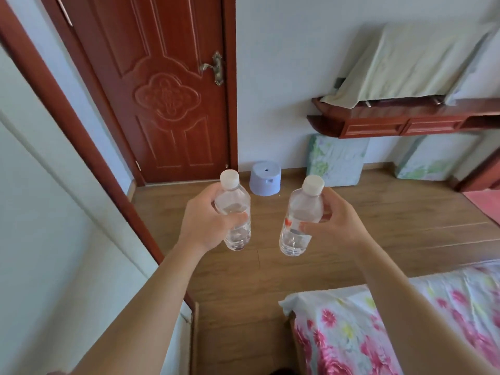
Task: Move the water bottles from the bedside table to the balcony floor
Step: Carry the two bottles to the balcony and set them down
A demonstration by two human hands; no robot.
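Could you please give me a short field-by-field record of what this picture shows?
left hand: grips a clear, white-capped water bottle around its middle
right hand: grips the second bottle, which has a red mark on its side and tilts slightly
bottle position: both held in the air above the wooden floor, apart from each other
ahead: red-brown door; pale blue stool by the wall
lower right: bed with floral cover
balcony: not in view

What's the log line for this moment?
left hand holds left bottle | right hand holds right bottle | above wooden floor
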